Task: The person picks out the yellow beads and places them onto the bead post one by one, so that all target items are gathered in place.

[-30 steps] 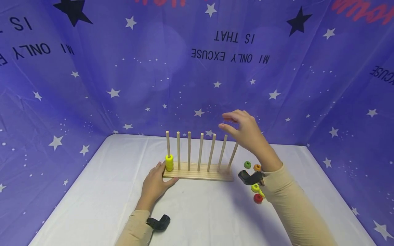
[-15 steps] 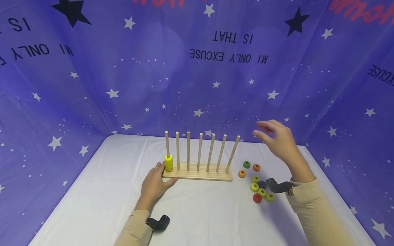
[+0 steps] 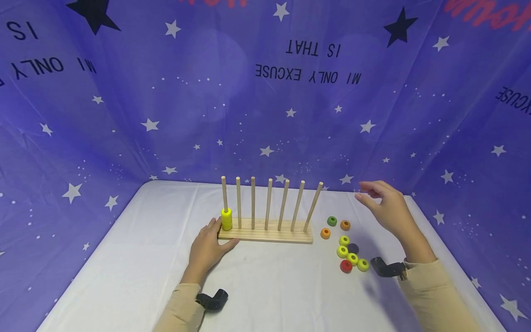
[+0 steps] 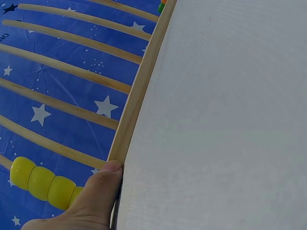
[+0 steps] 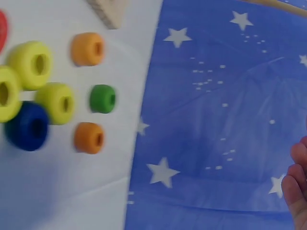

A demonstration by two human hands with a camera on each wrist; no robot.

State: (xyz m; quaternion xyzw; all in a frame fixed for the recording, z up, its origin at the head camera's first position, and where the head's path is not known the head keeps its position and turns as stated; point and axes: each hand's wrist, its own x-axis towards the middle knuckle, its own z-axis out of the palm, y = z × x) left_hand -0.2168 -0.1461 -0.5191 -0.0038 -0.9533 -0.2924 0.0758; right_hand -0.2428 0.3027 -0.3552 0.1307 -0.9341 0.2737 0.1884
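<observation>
A wooden bead rack [image 3: 265, 236] with several upright pegs stands mid-table. Stacked on its leftmost peg are yellow beads [image 3: 226, 219], also seen in the left wrist view [image 4: 42, 183]. The left hand [image 3: 206, 249] holds the base's left end, its thumb [image 4: 98, 194] against the front edge and the other fingers behind. Raised above the table's right side, the right hand [image 3: 387, 207] has loosely bent fingers and nothing between them. Below and left of it lie loose beads: green [image 3: 332, 221], orange [image 3: 345, 225], yellow [image 3: 342, 251], red [image 3: 346, 266] and dark blue [image 5: 29, 127].
A white cloth [image 3: 265, 295] covers the table. Behind and on both sides hangs a purple-blue curtain [image 3: 232, 106] with stars and printed words. Black camera mounts sit on the left wrist [image 3: 212, 300] and the right wrist [image 3: 387, 267].
The right hand has moved right and down, from above the rack's right end to beyond the loose beads, uncovering them. The left hand stays at the rack's left end.
</observation>
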